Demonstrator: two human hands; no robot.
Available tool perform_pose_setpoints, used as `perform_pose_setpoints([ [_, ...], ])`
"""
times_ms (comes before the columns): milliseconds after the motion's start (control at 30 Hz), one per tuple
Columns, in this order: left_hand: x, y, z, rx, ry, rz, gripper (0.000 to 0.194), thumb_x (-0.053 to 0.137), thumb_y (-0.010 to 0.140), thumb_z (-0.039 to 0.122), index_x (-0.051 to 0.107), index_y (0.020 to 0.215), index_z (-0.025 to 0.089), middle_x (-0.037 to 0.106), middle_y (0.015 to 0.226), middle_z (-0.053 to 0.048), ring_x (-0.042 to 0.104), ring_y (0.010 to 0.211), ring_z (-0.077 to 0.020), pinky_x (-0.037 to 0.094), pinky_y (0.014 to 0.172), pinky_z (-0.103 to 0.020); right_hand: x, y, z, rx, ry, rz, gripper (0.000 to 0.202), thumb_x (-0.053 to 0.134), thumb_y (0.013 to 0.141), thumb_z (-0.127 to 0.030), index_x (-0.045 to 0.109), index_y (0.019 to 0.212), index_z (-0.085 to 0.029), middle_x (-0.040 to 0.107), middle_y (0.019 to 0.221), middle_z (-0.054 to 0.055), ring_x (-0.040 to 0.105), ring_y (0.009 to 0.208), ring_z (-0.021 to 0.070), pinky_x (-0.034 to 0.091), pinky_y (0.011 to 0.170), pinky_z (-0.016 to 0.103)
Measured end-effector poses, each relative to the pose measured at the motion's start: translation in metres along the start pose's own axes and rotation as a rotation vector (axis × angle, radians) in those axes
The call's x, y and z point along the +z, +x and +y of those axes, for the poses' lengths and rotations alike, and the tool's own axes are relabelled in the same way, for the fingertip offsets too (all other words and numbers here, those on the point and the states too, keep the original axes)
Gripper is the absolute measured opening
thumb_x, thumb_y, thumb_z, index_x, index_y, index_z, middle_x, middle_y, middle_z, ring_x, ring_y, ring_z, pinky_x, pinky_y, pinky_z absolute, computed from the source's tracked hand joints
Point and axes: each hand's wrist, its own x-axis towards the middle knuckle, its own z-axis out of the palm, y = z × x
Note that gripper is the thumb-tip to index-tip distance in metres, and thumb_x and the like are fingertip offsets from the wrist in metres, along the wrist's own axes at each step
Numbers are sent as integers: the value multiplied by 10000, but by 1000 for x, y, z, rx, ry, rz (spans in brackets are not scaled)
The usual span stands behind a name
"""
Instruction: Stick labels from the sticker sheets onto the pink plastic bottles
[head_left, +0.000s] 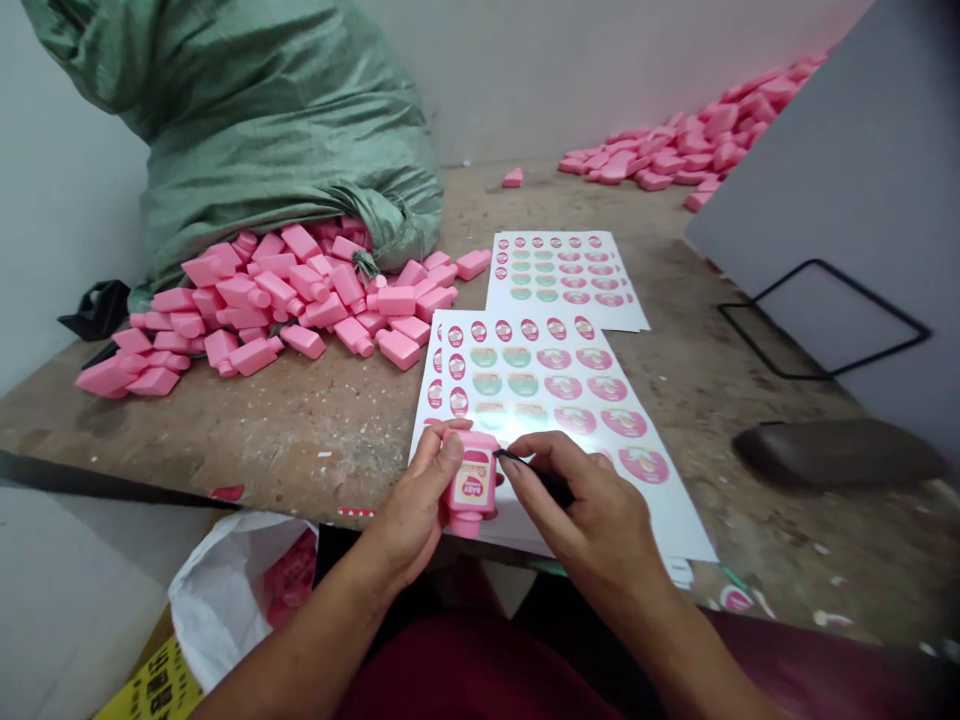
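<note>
My left hand [420,500] is closed around a small pink plastic bottle [466,522], thumb on its upper edge. The bottle's neck points down toward me, and a label reading "BABY" is on its face. In my right hand [600,515] is a thin black pointed tool [555,486], whose exact kind I cannot make out. Its tip is at the bottle's right edge, beside the label. Under both hands lies a white sticker sheet [517,378] with pink and green oval labels; the hands hide part of it.
Many pink bottles [300,285] spill from a green woven sack [292,130] at left. Another bottle pile [675,150] lies back right. Behind the front sheets are more sticker sheets [559,270]. A grey panel [840,200] leans at right. A white bag [217,580] with pink items hangs below the table edge.
</note>
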Motion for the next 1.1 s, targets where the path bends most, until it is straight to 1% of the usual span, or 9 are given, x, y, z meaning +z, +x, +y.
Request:
perform_pose_setpoints([
  [167,-2,3,-3,27,79,16,461,653,862,560,549,1180,243,664,1026,-35,641,849,-150,484,672,-228,-2,2,2,32,108,-57,189,564,898,-407,664,893,-246,693,718,2,578,632,172,414,609,290],
  [267,-1,4,-5,44,93,25,473,651,862,562,547,1200,248,664,1029,-35,634,831,-144,474,680,-232,-1,1,5,-7,137,-57,184,558,911,-385,675,933,-244,713,768,9,598,655,168,430,630,285],
  [400,1,5,-8,49,82,29,466,655,860,556,555,1202,257,662,1079,-42,637,902,-165,484,753,-258,0,2,5,-73,40,43,191,580,877,-383,707,935,-252,729,779,19,553,618,169,411,631,299],
  [567,1,0,-9,175,157,125,511,744,798,504,585,1217,261,634,1227,-66,585,1121,-220,473,914,-293,0,5,0,106,240,-95,253,564,884,-448,639,786,-227,615,629,-18,515,560,139,383,536,259],
  [667,1,-4,-8,209,197,112,498,748,803,473,592,1223,255,605,1299,-83,543,1214,-249,454,973,-314,0,6,2,120,219,-82,294,582,865,-470,604,703,-226,603,619,-15,504,570,141,382,543,263],
  [767,1,-6,-7,195,221,82,487,733,818,468,589,1230,250,601,1311,-92,542,1218,-260,458,967,-320,-1,4,6,57,85,-20,302,585,857,-456,607,655,-232,610,599,-8,482,574,151,372,565,277],
  [867,1,-6,-9,159,179,65,502,740,810,477,586,1230,250,629,1253,-86,583,1148,-244,477,927,-311,-1,2,8,-30,-5,46,282,598,839,-424,612,627,-238,613,572,-7,469,566,154,360,572,280],
  [1000,8,-5,-10,69,38,34,487,708,824,531,567,1189,240,668,1103,-65,643,950,-195,514,814,-300,-3,1,5,-188,-97,155,283,579,842,-390,598,603,-238,576,513,-13,420,525,143,340,588,303],
  [1100,14,-4,-8,-7,-88,30,459,703,833,519,557,1140,210,678,1047,-73,657,879,-186,531,771,-307,-5,1,2,-305,-133,201,262,582,842,-348,594,604,-237,556,483,-23,387,499,134,320,604,327],
])
